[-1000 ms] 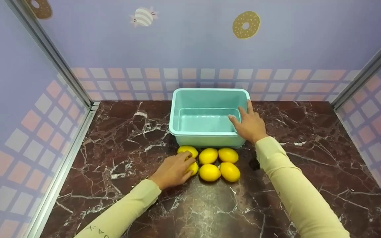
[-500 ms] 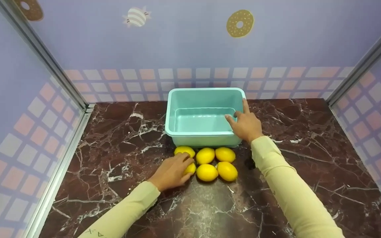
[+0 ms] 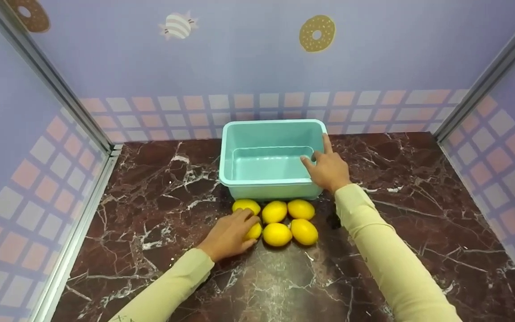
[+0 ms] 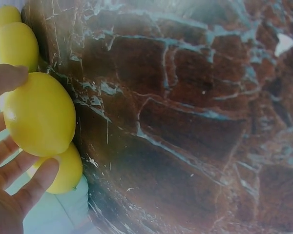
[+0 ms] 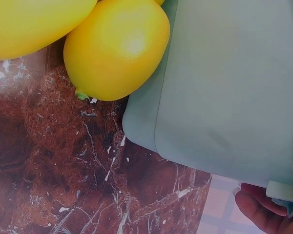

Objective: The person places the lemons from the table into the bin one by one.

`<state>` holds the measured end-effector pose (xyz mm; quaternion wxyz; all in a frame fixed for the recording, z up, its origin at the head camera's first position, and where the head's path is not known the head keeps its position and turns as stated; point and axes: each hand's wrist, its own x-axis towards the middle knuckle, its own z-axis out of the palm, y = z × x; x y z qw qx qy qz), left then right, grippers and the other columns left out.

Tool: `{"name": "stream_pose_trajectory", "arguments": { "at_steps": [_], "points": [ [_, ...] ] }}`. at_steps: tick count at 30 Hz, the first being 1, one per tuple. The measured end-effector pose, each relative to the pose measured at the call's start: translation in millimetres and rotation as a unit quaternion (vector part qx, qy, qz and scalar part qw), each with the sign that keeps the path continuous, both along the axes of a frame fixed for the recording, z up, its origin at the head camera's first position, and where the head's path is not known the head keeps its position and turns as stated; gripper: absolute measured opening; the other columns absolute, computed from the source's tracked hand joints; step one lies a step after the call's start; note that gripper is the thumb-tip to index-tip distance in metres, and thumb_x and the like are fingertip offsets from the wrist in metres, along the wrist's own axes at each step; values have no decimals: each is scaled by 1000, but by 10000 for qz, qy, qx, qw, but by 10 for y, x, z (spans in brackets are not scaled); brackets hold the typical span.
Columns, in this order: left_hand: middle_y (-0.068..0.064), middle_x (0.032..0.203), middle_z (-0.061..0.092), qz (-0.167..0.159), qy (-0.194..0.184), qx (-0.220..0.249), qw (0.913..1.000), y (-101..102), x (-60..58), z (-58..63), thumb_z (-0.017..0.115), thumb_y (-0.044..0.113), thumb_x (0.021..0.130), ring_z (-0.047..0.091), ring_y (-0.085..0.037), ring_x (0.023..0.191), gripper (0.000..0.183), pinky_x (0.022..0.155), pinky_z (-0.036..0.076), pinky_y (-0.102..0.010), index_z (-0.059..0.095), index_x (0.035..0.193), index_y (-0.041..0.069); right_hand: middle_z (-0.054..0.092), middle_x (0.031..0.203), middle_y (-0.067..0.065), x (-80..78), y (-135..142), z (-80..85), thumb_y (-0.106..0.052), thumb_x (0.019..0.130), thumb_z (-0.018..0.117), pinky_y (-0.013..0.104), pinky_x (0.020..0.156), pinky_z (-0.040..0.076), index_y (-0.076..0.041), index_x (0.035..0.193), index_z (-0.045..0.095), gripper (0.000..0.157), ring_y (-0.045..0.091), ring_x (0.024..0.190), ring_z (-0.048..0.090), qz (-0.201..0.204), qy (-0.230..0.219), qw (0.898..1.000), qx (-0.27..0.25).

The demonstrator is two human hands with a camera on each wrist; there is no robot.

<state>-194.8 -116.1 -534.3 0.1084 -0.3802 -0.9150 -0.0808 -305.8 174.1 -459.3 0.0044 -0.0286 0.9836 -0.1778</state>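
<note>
My left hand [image 3: 228, 235] holds the front-left lemon [image 4: 39, 114], its thumb on one side and fingertips on the other. Much of that lemon is hidden by the hand in the head view. Several other yellow lemons [image 3: 277, 234] lie beside it in two short rows, just in front of a light teal plastic bin [image 3: 266, 182]. At the bin's right rim, my right hand [image 3: 330, 170] grips the edge, thumb over the inside and index finger stretched along the rim. Its fingertips show beyond the bin wall in the right wrist view. The bin has nothing inside.
A dark red marbled tabletop [image 3: 159, 210] lies under everything. Behind the bin stands a lilac wall [image 3: 239, 62] with checks and sweets printed on it. Side walls with grey metal rails [image 3: 56, 76] close off left and right.
The whole head view has drifted, so the scene sits slightly further left in it. Both hands keep their places on the lemon and the bin's rim.
</note>
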Motion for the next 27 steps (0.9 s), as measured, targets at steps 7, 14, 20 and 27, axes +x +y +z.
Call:
{"name": "stream_pose_trajectory", "arguments": {
  "at_steps": [7,14,20,27],
  "points": [
    [-6,120,58,14,-39,-113,9999,-7,11,-6,80,36,73,58,-22,102,55,81,57,-36,59,120,15,2,164,8,-5,-11,-5,-56,97,38,56,83,50,-5,116,65,61,42,108,56,-21,63,10000,56],
    [-6,119,57,-75,19,-168,9998,-13,15,-8,82,32,71,57,-23,101,59,77,57,-37,58,122,16,2,164,7,12,5,3,-57,97,37,57,84,50,-5,118,65,62,43,108,57,8,50,10000,65],
    [-6,119,57,-99,75,-182,9998,-5,15,-10,80,29,71,57,-23,100,57,75,56,-37,58,122,16,3,164,8,12,13,5,-55,97,39,58,85,49,-4,117,65,60,43,108,57,1,82,10000,46],
    [-6,120,57,-95,36,-165,9998,3,17,-28,78,27,71,56,-22,100,55,74,56,-35,58,121,17,3,164,8,-8,3,-4,-53,97,40,58,82,50,-6,114,66,56,42,105,58,5,93,9999,58]
  ]
}}
